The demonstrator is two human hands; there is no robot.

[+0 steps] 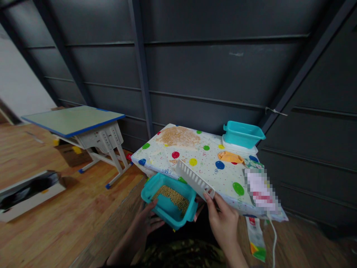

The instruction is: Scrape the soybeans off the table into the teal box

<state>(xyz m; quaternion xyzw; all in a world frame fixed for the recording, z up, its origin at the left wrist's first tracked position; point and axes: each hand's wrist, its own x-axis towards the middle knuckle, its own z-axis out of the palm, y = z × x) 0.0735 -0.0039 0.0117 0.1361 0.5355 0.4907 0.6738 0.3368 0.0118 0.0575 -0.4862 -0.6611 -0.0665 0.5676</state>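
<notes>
My left hand (pixel 149 221) is shut on a teal plastic box (pixel 168 199), holding it from below at the near edge of the small table (pixel 209 169). The box is tilted and holds a layer of tan beans (pixel 173 195). My right hand (pixel 221 216) grips the near end of a white slotted plastic divider (pixel 194 179), which lies slanted across the table's front edge just above the box. A spread pile of beans (pixel 178 136) lies at the far left of the table's balloon-patterned cloth.
A second teal box (pixel 242 134) sits on a white lid at the table's far right, with an orange item (pixel 230 157) in front of it. A blue-edged desk (pixel 74 121) stands to the left on the wooden floor. A dark panelled wall is behind.
</notes>
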